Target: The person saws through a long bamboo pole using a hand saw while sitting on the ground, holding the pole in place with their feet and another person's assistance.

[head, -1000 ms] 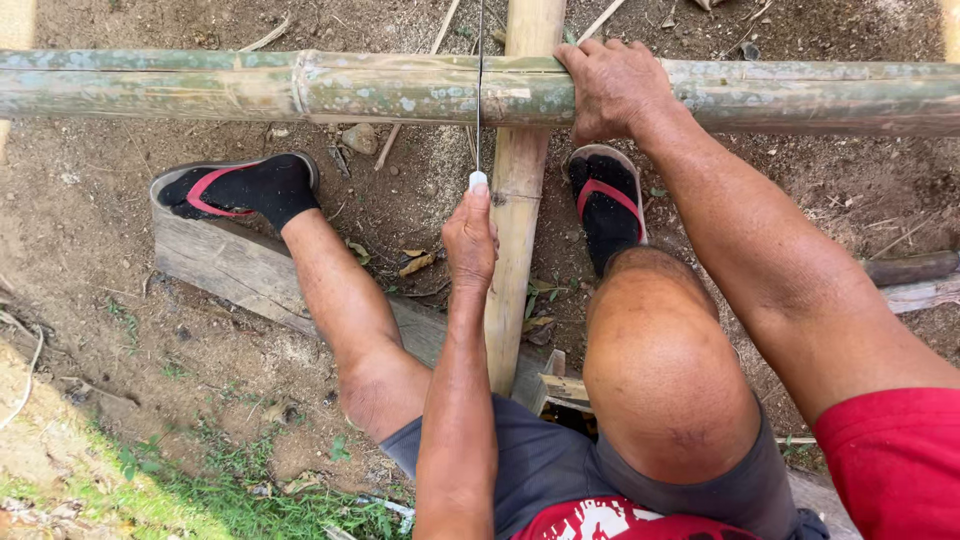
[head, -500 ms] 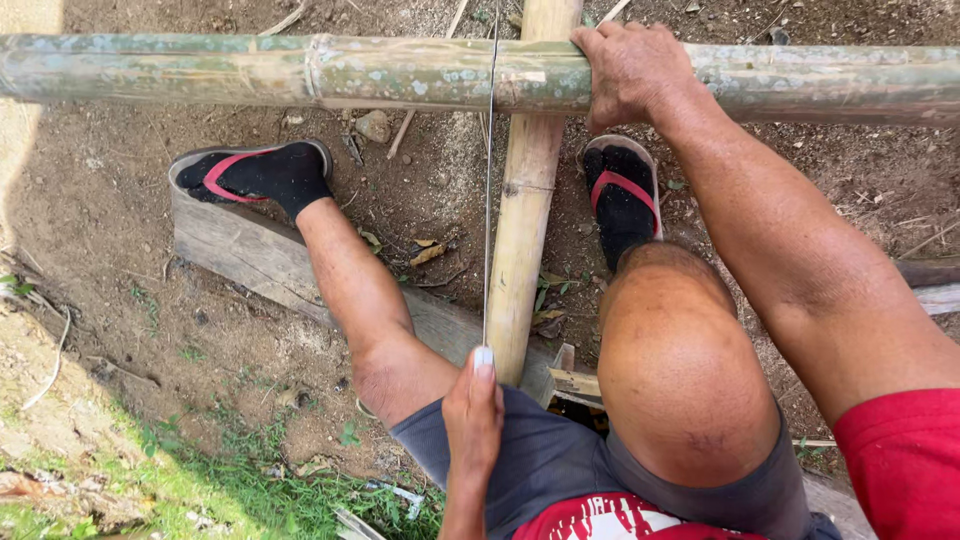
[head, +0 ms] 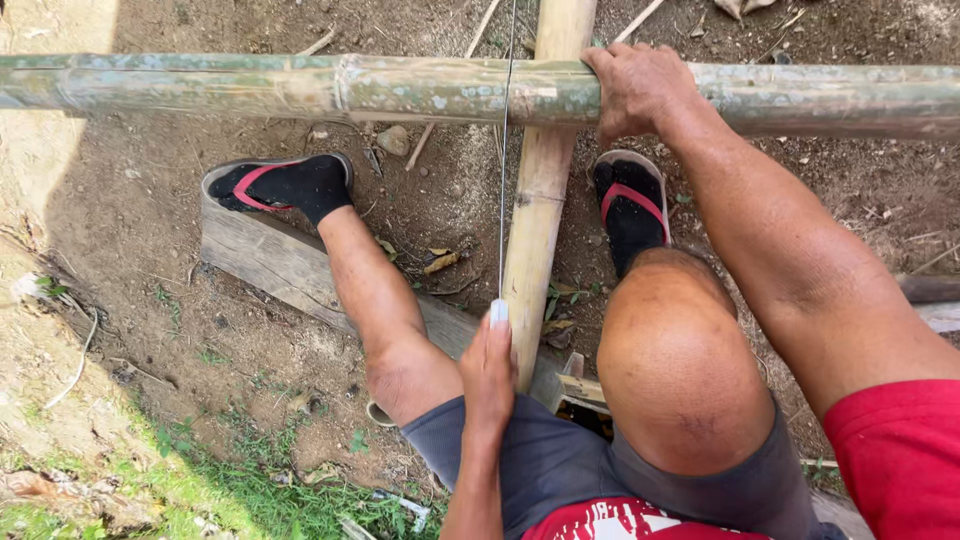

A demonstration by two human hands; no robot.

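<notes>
Right hand [head: 640, 92] grip on green bamboo [head: 300, 88] unchanged — left hand [head: 488, 370] raised slightly.

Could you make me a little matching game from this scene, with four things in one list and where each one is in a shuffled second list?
Things:
1. right hand
2. left hand
3. left foot
4. crosswise pole

Places:
A. on a wooden plank
B. on top of the lengthwise pole
C. gripping the crosswise pole
D. holding the near end of a thin saw blade

Pairs: 1-C, 2-D, 3-A, 4-B
</notes>
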